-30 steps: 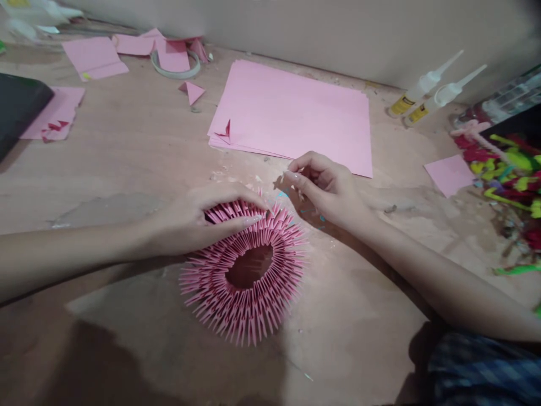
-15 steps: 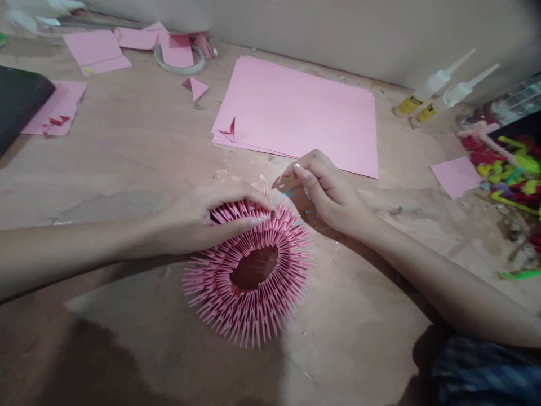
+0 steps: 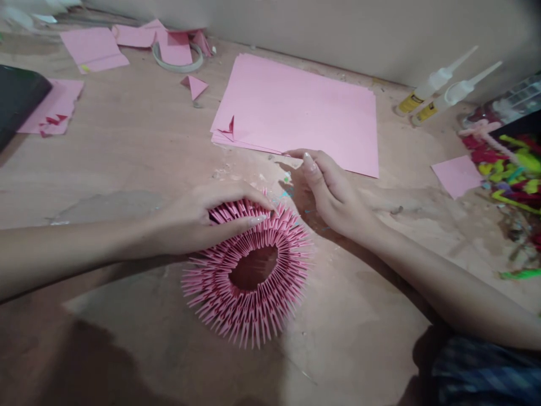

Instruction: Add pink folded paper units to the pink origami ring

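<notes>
A ring of many folded pink paper pieces (image 3: 270, 307) lies on the table in front of me, its pointed tips fanning outward around an oval hole. My left hand (image 3: 224, 217) grips its far left edge, the thumb over the top and the fingers along the outer side. Up and to the right of the ring, apart from it, is my right hand (image 3: 333, 192). Its index finger reaches out towards the near edge of a stack of pink paper sheets (image 3: 300, 107), and the thumb stands off from it. Nothing shows between those fingers.
At the back right stand two glue bottles (image 3: 426, 96) with long nozzles. Colourful pipe cleaners (image 3: 515, 175) and a pink square (image 3: 456, 176) lie at the right. A tape ring (image 3: 177, 68), pink scraps (image 3: 95, 48) and a dark flat object (image 3: 21, 101) sit on the left.
My right hand has drawn slightly away from the ring, and its index finger has straightened, parting from the thumb. The left hand keeps its grip on the ring.
</notes>
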### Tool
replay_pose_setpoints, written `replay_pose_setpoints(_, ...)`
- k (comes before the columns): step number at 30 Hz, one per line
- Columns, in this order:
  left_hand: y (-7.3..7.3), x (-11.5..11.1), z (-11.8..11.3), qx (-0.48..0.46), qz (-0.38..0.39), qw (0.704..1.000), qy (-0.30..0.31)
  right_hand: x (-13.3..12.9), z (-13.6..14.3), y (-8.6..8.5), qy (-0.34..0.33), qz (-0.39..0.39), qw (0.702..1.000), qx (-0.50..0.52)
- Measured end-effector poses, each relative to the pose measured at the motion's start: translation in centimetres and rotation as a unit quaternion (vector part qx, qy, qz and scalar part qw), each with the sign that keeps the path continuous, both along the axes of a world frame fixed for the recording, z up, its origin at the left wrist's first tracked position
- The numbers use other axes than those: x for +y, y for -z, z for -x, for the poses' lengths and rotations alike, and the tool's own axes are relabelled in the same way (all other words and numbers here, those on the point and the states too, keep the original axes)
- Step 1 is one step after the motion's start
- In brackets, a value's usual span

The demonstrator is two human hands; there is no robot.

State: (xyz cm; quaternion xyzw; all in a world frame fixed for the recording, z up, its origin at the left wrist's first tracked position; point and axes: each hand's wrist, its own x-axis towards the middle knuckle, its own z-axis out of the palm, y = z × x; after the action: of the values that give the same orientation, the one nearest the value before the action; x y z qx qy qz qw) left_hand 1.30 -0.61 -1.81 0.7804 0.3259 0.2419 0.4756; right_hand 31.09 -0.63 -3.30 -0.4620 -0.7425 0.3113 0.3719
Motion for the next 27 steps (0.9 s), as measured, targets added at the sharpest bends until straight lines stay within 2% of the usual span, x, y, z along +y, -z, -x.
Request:
replay_pose_setpoints(3, 0.0, -0.1, 0.0, 0.002, -0.006, 1.0, -0.003, 0.0, -0.1, -0.3, -0.021, -0.004, 1.0, 0.0)
replay_pose_setpoints(11, -0.8, -0.1, -0.2, 0.002, 0.009, 1.0, 0.008, 0.2, -0.5, -0.4, -0.017, 0.033, 0.999, 0.031)
replay_pose_setpoints(15, -1.2, 0.1, -0.1, 0.006, 0.002, 1.0, 0.027, 0.3, -0.8, -0.1, -0.025, 0.062, 0.995, 0.074)
replay_pose_setpoints(19, -1.2, 0.2, -0.1, 0.007, 0.0, 0.999, 0.034, -0.1, -0.2, -0.8, -0.027, 0.084, 0.989, 0.119)
replay_pose_setpoints(21, -1.1, 0.2, -0.2, 0.007, 0.003, 0.999, 0.032, -0.6, 0.4, -1.4, -0.013, 0.139, 0.978, 0.157)
replay_pose_setpoints(24, -1.2, 0.1, -0.3, 0.007, 0.015, 1.0, 0.019, -1.2, 1.3, -1.9, 0.011, 0.235, 0.943, 0.238)
replay_pose_setpoints(27, -1.3, -0.1, -0.3, 0.021, 0.024, 0.999, 0.008, -1.4, 2.1, -2.1, 0.013, 0.288, 0.909, 0.302)
